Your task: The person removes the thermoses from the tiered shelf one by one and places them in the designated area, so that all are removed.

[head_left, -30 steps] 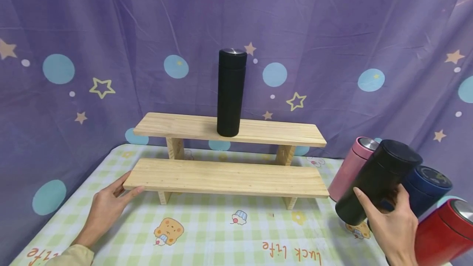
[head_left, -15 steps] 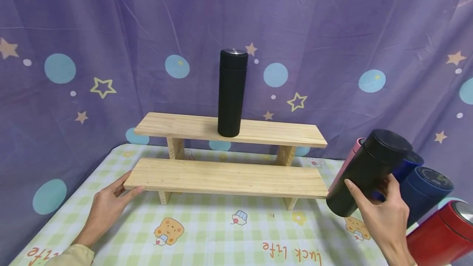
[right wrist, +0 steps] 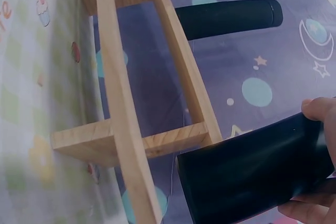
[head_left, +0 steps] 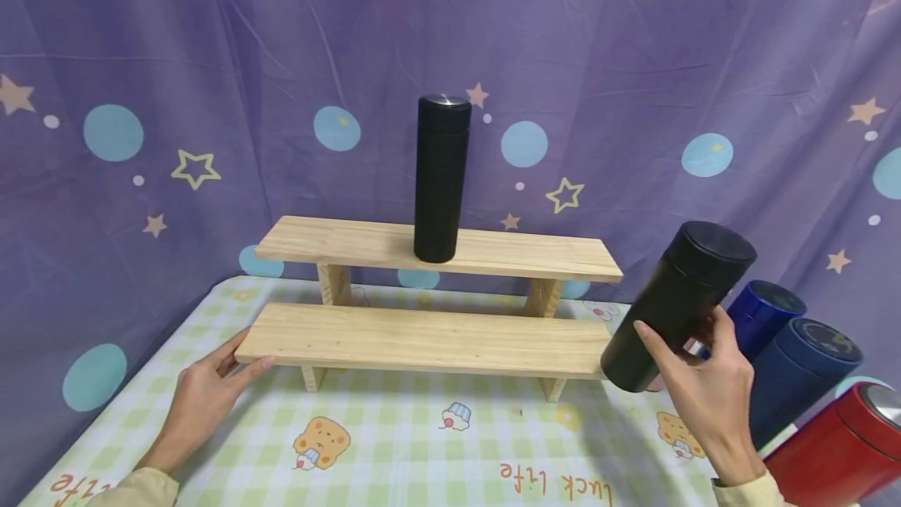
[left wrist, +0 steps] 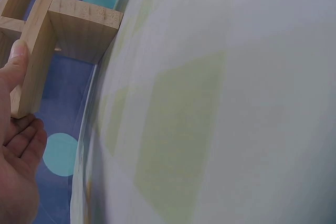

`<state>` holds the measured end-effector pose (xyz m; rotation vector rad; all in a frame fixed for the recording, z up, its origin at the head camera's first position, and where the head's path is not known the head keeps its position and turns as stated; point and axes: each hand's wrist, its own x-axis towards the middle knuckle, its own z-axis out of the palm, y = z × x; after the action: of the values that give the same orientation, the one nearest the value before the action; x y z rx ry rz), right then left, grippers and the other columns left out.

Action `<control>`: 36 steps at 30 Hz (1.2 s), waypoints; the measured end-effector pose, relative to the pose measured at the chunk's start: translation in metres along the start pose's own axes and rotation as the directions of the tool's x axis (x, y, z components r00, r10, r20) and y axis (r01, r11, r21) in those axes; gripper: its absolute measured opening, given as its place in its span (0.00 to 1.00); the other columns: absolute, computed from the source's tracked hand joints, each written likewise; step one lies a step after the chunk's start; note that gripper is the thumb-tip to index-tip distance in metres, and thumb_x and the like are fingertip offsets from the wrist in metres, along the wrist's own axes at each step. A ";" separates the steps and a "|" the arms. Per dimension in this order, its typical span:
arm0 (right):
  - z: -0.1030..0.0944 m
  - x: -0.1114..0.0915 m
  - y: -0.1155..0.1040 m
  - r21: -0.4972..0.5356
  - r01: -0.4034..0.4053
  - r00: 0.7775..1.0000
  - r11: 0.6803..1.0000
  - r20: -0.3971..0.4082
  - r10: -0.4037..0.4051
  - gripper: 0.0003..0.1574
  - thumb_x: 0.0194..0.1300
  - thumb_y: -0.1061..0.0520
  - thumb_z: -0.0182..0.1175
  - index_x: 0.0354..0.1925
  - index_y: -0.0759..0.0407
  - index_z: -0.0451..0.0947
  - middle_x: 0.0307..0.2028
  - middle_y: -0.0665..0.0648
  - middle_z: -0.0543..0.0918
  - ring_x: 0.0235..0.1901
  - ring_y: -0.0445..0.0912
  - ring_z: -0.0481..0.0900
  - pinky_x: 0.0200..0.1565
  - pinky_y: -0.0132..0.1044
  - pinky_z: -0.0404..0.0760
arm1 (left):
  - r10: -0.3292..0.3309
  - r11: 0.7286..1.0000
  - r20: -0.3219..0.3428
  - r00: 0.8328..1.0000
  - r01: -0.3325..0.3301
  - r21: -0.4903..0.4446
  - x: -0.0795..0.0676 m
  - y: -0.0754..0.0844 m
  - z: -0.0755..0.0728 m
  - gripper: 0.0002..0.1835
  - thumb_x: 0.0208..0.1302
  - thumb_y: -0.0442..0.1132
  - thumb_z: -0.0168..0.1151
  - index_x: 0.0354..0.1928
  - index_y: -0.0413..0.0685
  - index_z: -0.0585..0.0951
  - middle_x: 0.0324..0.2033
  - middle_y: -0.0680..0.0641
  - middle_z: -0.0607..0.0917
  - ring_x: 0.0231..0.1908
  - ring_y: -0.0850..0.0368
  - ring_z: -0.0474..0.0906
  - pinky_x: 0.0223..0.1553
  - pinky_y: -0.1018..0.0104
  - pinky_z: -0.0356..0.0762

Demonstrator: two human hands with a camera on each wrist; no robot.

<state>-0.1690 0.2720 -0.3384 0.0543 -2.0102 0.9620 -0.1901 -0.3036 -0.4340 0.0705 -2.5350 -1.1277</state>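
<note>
A two-tier wooden display stand [head_left: 436,339] stands mid-table. My left hand [head_left: 200,397] grips the left end of its lower board; in the left wrist view the thumb [left wrist: 19,59] lies on the board and the fingers curl at its end. A tall black thermos [head_left: 442,178] with a silver-topped lid stands upright on the upper board. My right hand [head_left: 711,393] holds a shorter, wider black thermos [head_left: 676,303] in the air, tilted with its lid up and to the right. Its base overlaps the lower board's right end in the head view; whether they touch I cannot tell.
At the right stand a bright blue thermos [head_left: 763,315], a dark blue thermos [head_left: 802,374] and a red thermos [head_left: 841,444]. A pink thermos is almost wholly hidden behind the held one. A checkered cloth [head_left: 394,444] covers the table; a purple curtain [head_left: 281,61] hangs behind.
My right hand has carried the black thermos left and upward, away from the blue ones, and it now hides the pink one. My left hand has stayed on the lower board.
</note>
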 end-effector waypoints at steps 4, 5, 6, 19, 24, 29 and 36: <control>0.005 0.005 -0.006 0.039 0.012 1.000 0.999 0.008 -0.012 0.43 0.53 0.66 0.80 0.64 0.67 0.74 0.44 0.55 0.83 0.38 0.26 0.78 0.36 0.13 0.78 | 0.001 1.000 -0.001 1.000 -0.001 -0.006 0.000 0.000 0.000 0.45 0.69 0.55 0.70 0.77 0.35 0.65 0.62 0.25 0.75 0.61 0.27 0.75 0.54 0.46 0.79; 0.007 0.006 -0.008 0.045 0.018 1.000 0.999 0.012 -0.018 0.43 0.53 0.67 0.80 0.64 0.68 0.74 0.44 0.56 0.83 0.38 0.26 0.78 0.37 0.13 0.78 | 0.001 1.000 -0.001 1.000 -0.001 -0.008 0.000 0.000 0.000 0.45 0.69 0.55 0.70 0.77 0.35 0.65 0.62 0.25 0.75 0.61 0.27 0.75 0.54 0.46 0.78; 0.008 0.007 -0.009 0.051 0.022 1.000 0.998 0.018 -0.023 0.42 0.53 0.67 0.80 0.64 0.68 0.74 0.45 0.57 0.83 0.39 0.26 0.79 0.37 0.14 0.78 | 0.001 1.000 0.001 1.000 -0.001 -0.010 0.000 0.000 0.000 0.45 0.69 0.55 0.70 0.77 0.35 0.65 0.62 0.25 0.75 0.61 0.27 0.75 0.54 0.46 0.79; 0.034 0.019 -0.014 0.107 0.092 0.992 0.990 0.072 -0.100 0.41 0.53 0.66 0.80 0.63 0.68 0.73 0.47 0.65 0.85 0.42 0.25 0.78 0.38 0.15 0.80 | 0.014 1.000 -0.001 1.000 -0.014 0.001 -0.001 0.001 0.000 0.45 0.69 0.55 0.70 0.77 0.34 0.65 0.62 0.24 0.75 0.60 0.26 0.75 0.55 0.43 0.77; 0.040 0.022 -0.020 0.104 0.104 0.992 0.989 0.066 -0.111 0.42 0.53 0.64 0.81 0.63 0.67 0.74 0.42 0.63 0.85 0.39 0.29 0.78 0.36 0.14 0.78 | 0.025 1.000 0.001 1.000 -0.025 0.007 -0.001 0.000 0.000 0.44 0.70 0.54 0.70 0.76 0.34 0.65 0.62 0.24 0.75 0.60 0.26 0.75 0.55 0.42 0.78; 0.047 0.025 -0.028 0.107 0.106 0.990 0.989 0.080 -0.115 0.42 0.55 0.60 0.81 0.65 0.66 0.74 0.42 0.62 0.85 0.38 0.33 0.78 0.35 0.15 0.78 | 0.026 1.000 0.000 1.000 -0.026 0.009 -0.002 0.000 -0.001 0.44 0.70 0.54 0.70 0.77 0.35 0.65 0.62 0.24 0.75 0.60 0.26 0.75 0.55 0.41 0.78; 0.056 0.033 -0.037 0.122 0.114 0.988 0.986 0.088 -0.125 0.44 0.56 0.59 0.80 0.66 0.66 0.73 0.45 0.63 0.86 0.41 0.40 0.82 0.36 0.16 0.78 | 0.044 0.999 -0.012 0.999 -0.043 0.009 -0.001 0.001 0.000 0.44 0.70 0.53 0.70 0.76 0.34 0.65 0.62 0.24 0.75 0.59 0.26 0.76 0.54 0.42 0.78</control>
<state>-0.2146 0.2202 -0.3090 0.2869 -2.0102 1.0158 -0.1887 -0.3028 -0.4342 0.0241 -2.5185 -1.0970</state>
